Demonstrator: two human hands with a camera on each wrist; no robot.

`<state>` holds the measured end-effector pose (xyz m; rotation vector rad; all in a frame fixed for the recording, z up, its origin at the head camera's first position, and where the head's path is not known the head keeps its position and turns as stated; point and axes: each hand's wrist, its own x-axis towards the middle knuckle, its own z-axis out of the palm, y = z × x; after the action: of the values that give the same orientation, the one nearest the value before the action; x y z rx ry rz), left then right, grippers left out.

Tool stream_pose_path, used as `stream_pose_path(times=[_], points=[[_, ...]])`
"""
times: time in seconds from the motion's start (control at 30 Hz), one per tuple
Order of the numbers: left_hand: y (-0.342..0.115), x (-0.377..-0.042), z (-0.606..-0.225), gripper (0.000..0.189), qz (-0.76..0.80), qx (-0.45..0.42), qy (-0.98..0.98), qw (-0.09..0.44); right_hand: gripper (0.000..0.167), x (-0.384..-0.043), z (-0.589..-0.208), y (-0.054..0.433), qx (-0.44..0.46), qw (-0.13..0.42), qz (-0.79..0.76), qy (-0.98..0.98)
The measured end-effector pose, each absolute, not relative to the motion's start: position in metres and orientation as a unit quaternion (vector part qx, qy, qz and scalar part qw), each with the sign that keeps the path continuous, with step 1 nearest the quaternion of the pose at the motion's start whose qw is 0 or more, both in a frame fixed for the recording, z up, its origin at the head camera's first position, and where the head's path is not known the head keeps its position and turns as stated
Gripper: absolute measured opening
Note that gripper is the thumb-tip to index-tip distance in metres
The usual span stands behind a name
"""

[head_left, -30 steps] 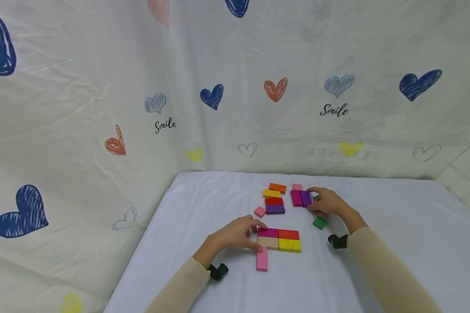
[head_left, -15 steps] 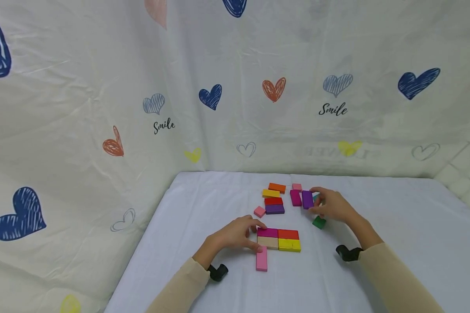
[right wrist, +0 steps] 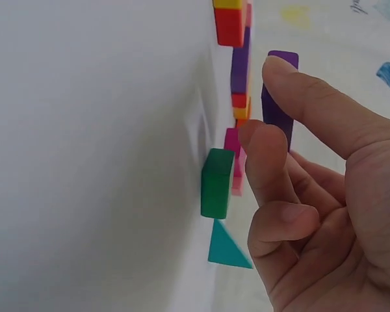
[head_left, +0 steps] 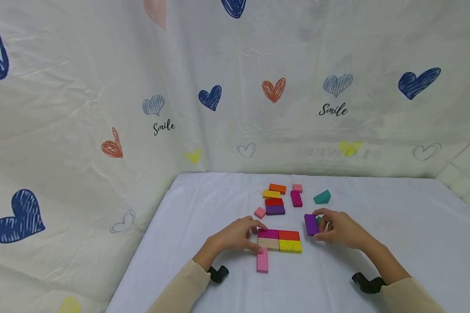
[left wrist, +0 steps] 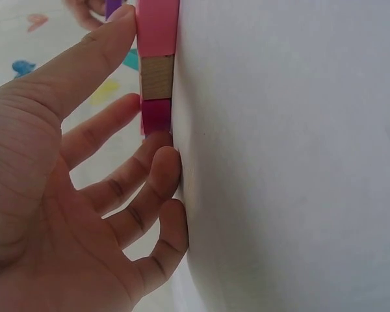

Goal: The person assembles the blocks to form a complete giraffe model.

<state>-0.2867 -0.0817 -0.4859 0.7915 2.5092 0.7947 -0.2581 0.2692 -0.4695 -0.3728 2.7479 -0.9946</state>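
Observation:
In the head view my right hand (head_left: pixel 338 228) pinches a purple rectangular block (head_left: pixel 311 224) between thumb and fingers, held above the tablecloth. The right wrist view shows the same purple block (right wrist: pixel 281 97) under the thumb, with a green block (right wrist: pixel 218 183) below the hand. My left hand (head_left: pixel 235 234) touches a joined group: the index fingertip lies on a magenta block (head_left: pixel 269 234), the thumb at the top end of a pink block (head_left: pixel 262 263). A tan block (head_left: pixel 268 244), a red block (head_left: pixel 289 235) and a yellow block (head_left: pixel 290 246) complete that group.
Farther back lie an orange block (head_left: pixel 277 188), a yellow-orange block (head_left: pixel 271 194), a red block (head_left: pixel 274 201) and another purple block (head_left: pixel 275 210). A pink cube (head_left: pixel 260 212), a magenta block (head_left: pixel 296 198) and a teal block (head_left: pixel 322 197) are nearby. A printed curtain (head_left: pixel 235 126) stands behind.
My right hand has drawn the purple block away from the magenta one, toward me and slightly right, uncovering the teal block. My left hand stays where it was.

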Motion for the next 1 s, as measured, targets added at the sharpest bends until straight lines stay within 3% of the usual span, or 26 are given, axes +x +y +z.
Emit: stream_pose_path(times=[0.67, 1.0], points=[[-0.081, -0.286, -0.486, 0.058, 0.283, 0.28, 0.897, 0.191, 0.068, -0.206, -0.481, 0.264, -0.16, 0.202, -0.348, 0.902], [-0.081, -0.286, -0.486, 0.058, 0.284, 0.282, 0.897, 0.19, 0.065, -0.196, -0.482, 0.248, -0.155, 0.219, -0.343, 0.9]])
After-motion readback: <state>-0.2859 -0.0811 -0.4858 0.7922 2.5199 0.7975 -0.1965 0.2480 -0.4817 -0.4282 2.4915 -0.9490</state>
